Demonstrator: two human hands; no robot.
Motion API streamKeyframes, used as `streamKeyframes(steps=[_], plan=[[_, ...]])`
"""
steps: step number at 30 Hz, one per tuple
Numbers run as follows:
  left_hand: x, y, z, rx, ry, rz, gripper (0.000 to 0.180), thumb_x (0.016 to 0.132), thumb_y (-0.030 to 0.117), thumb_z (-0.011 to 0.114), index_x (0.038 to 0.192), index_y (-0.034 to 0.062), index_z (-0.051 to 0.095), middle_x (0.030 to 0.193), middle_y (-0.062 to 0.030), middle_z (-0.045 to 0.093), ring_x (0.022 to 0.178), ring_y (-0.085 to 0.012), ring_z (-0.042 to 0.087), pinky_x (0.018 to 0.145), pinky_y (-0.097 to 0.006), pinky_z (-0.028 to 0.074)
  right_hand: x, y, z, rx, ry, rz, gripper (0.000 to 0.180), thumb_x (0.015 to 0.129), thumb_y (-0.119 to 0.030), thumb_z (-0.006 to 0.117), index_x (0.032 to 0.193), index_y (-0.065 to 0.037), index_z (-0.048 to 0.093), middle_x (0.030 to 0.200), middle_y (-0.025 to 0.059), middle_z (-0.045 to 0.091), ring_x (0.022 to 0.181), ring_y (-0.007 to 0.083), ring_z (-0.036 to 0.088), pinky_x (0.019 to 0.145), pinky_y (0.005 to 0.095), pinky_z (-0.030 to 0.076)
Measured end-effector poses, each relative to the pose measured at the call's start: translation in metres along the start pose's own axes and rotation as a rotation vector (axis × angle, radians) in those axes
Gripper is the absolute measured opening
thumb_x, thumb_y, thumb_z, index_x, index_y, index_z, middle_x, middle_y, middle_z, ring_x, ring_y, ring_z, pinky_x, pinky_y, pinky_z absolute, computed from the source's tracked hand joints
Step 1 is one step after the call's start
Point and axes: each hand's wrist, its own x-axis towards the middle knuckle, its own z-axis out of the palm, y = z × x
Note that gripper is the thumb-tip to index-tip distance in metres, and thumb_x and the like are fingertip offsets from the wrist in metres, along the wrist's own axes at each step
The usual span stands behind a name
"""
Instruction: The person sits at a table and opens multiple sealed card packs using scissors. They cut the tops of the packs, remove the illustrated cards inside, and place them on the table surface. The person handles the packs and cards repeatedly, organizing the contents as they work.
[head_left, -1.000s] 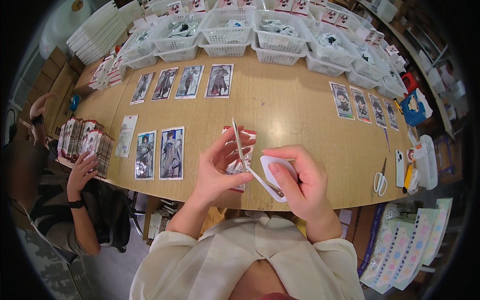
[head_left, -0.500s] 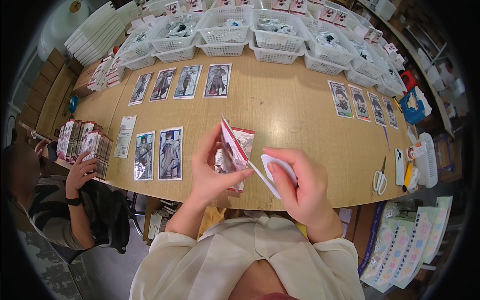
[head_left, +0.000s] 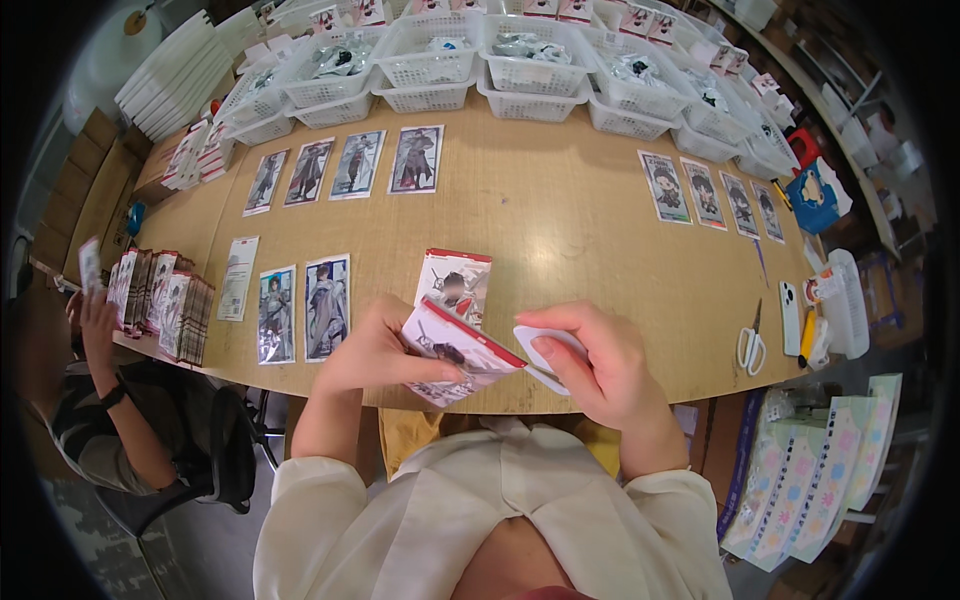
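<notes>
Low in front of me, my left hand (head_left: 365, 352) grips a printed packet (head_left: 478, 357) with a red top edge, held tilted with its picture face up. My right hand (head_left: 610, 375) is closed round a flat white tool with rounded ends (head_left: 550, 345); its exact kind is unclear. The lower end of that tool meets the packet's right-hand corner. Partly hidden behind the held packet, another red-edged packet (head_left: 455, 272) lies on the table.
Several foil character packets (head_left: 415, 160) lie in rows left and far right. Stacked white baskets (head_left: 430, 60) line the back. Scissors (head_left: 752, 345) and a white phone (head_left: 790, 318) lie at right. At left, a person (head_left: 130, 430) sits by packed packets (head_left: 180, 315).
The packet in my left hand has turned from nearly edge-on to face up and lower. My right hand keeps the white tool at its corner. The neighbouring person has lifted a packet.
</notes>
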Motion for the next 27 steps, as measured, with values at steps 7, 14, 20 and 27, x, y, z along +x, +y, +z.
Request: streamKeyframes(steps=[7,14,20,27], plan=[[0.0,0.0,0.019,0.152,-0.112,0.102,0.02,0.072,0.003,0.074,0.091,0.0001,0.067,0.085,-0.0068,0.068,0.077,-0.0095,0.061,0.067,-0.026,0.048,-0.005,-0.002,-0.011,0.074,-0.143,0.045,0.019,0.083,0.0,0.057,0.102,-0.003,0.057,0.073,0.0098,0.062,0.054,0.0201,0.059,0.048,0.0288,0.044],[-0.001,-0.004,0.036,0.242,-0.192,0.081,0.016,0.074,0.006,0.073,0.088,0.0005,0.068,0.075,-0.0093,0.068,0.064,-0.011,0.061,0.058,-0.025,0.046,-0.008,-0.005,-0.008,-0.008,-0.192,-0.041,0.02,0.081,-0.002,0.06,0.101,-0.006,0.057,0.073,0.0082,0.063,0.055,0.0227,0.06,0.048,0.0314,0.045],[-0.002,-0.003,0.043,0.212,-0.165,0.086,0.015,0.075,0.007,0.073,0.088,0.0014,0.069,0.073,-0.0091,0.068,0.061,-0.0112,0.06,0.056,-0.026,0.045,-0.003,-0.01,-0.007,-0.02,-0.174,-0.078,0.022,0.077,0.001,0.061,0.099,-0.005,0.06,0.074,0.0073,0.064,0.054,0.0207,0.059,0.046,0.0305,0.043],[-0.003,-0.005,0.042,0.165,-0.161,0.079,0.017,0.074,0.006,0.074,0.088,0.0007,0.068,0.076,-0.0085,0.068,0.064,-0.0096,0.059,0.059,-0.026,0.046,-0.002,-0.01,-0.006,-0.055,-0.183,-0.086,0.024,0.076,0.003,0.061,0.098,-0.003,0.061,0.075,0.0079,0.064,0.053,0.0199,0.059,0.046,0.0299,0.044]])
